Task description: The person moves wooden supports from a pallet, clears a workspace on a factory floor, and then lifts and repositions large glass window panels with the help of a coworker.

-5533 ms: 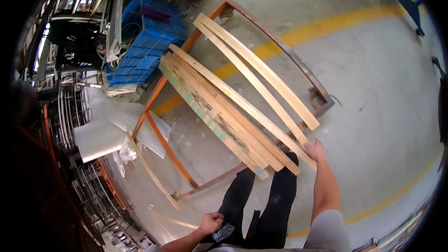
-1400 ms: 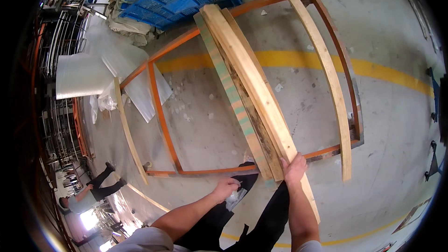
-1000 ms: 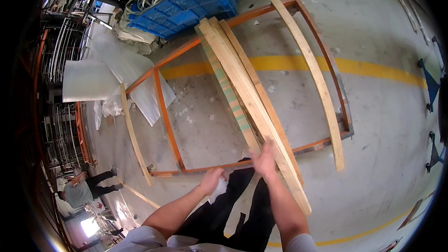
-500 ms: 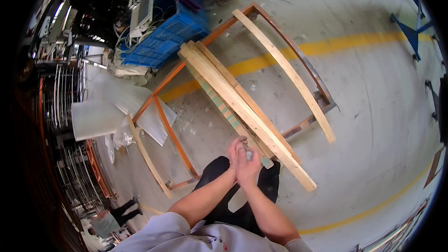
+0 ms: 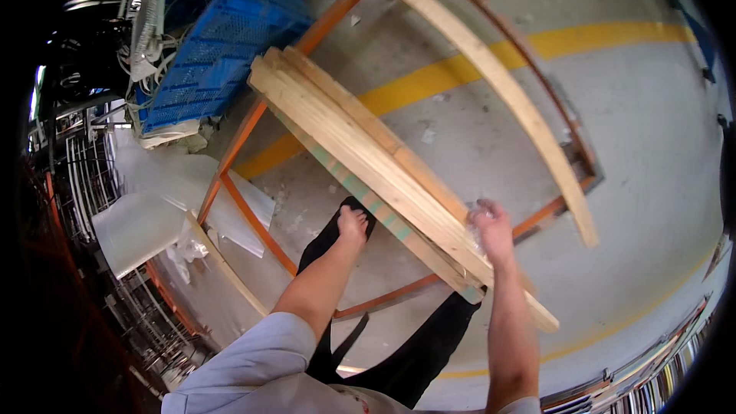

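Note:
Several long pale wooden slats (image 5: 383, 161) lie bundled side by side, slanting from upper left to lower right before me. One slat on the near side carries a green-marked edge (image 5: 360, 190). Over the near right part of the bundle is my right hand (image 5: 492, 224), slightly blurred. Its fingers curl around something see-through that I cannot make out. My left hand (image 5: 353, 224), fingers curled in, is by my left knee, apart from the slats. Whether it holds anything is hidden. Beneath the slats stands an orange-brown metal frame (image 5: 244, 138).
A curved slat (image 5: 491, 69) rests across the frame's right part, another thin one (image 5: 224, 264) at its left. A blue plastic crate (image 5: 222, 46) stands far left, with clear sheeting (image 5: 142, 226) below it. Yellow lines (image 5: 414, 96) cross the grey floor. Metal racks fill the left side.
My hands were together in front of the slats; they have parted. The right went right and over the bundle, the left went to my left knee. The view has come closer to the slats.

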`<state>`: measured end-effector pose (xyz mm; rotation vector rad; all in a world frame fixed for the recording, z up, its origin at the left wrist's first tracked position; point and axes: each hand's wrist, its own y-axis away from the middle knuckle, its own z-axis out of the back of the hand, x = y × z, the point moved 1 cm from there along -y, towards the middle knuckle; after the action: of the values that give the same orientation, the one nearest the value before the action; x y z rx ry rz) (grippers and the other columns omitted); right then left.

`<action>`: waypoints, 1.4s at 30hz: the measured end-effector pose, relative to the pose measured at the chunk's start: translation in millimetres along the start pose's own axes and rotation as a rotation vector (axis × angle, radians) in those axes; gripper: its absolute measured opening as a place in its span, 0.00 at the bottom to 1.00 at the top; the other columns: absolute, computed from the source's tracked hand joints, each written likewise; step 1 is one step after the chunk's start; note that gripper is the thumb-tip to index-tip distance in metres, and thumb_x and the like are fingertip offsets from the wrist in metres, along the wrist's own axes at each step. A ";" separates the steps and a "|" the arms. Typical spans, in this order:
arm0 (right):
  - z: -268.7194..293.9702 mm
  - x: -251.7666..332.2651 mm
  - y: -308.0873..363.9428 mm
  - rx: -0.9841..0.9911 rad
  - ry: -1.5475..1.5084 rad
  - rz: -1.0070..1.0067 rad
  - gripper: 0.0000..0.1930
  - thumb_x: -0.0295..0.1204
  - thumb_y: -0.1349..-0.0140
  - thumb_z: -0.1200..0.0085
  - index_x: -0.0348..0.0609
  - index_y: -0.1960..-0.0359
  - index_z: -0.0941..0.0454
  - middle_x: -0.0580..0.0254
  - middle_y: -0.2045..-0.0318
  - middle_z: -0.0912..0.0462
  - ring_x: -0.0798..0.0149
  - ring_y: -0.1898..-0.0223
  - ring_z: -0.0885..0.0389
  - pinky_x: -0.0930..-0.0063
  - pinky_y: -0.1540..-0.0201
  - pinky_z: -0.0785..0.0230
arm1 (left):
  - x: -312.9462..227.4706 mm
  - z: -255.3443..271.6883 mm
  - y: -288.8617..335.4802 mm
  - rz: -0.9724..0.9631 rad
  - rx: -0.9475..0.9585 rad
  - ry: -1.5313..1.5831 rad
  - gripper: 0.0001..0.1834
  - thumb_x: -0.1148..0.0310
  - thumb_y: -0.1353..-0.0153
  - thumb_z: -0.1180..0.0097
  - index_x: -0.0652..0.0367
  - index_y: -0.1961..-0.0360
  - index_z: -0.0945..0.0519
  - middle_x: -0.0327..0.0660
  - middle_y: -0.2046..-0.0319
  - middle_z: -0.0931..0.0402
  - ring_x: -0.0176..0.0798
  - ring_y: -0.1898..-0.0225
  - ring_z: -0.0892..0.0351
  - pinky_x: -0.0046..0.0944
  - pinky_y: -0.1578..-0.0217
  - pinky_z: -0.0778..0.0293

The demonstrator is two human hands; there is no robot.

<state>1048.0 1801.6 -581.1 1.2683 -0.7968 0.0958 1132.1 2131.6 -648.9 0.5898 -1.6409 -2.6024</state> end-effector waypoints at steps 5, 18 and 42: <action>-61.1 -32.1 -129.3 0.217 0.286 0.007 0.27 0.32 0.47 0.45 0.31 0.45 0.29 0.48 0.52 0.22 0.59 0.51 0.25 0.69 0.47 0.34 | 11.8 -4.1 -91.7 0.163 0.181 0.340 0.40 0.41 0.32 0.81 0.66 0.34 0.45 0.51 0.37 0.41 0.49 0.35 0.43 0.44 0.33 0.52; -104.1 -18.4 -140.4 0.846 0.329 -0.309 0.32 0.43 0.49 0.38 0.35 0.45 0.29 0.53 0.50 0.23 0.60 0.46 0.29 0.69 0.43 0.39 | 28.7 -39.3 -86.9 0.299 0.575 0.542 0.36 0.40 0.35 0.70 0.51 0.32 0.46 0.47 0.35 0.44 0.51 0.36 0.41 0.54 0.39 0.38; -191.5 -42.6 13.4 0.013 0.809 0.234 0.39 0.38 0.59 0.39 0.28 0.46 0.39 0.42 0.53 0.37 0.42 0.47 0.40 0.50 0.44 0.48 | 33.3 -4.1 -56.5 0.218 0.539 0.429 0.31 0.44 0.34 0.65 0.54 0.38 0.36 0.44 0.40 0.34 0.49 0.41 0.33 0.51 0.41 0.35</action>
<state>1102.1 1988.7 -609.0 1.0128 -0.2322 0.7534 1113.1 2146.7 -710.0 0.8488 -2.0887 -1.7180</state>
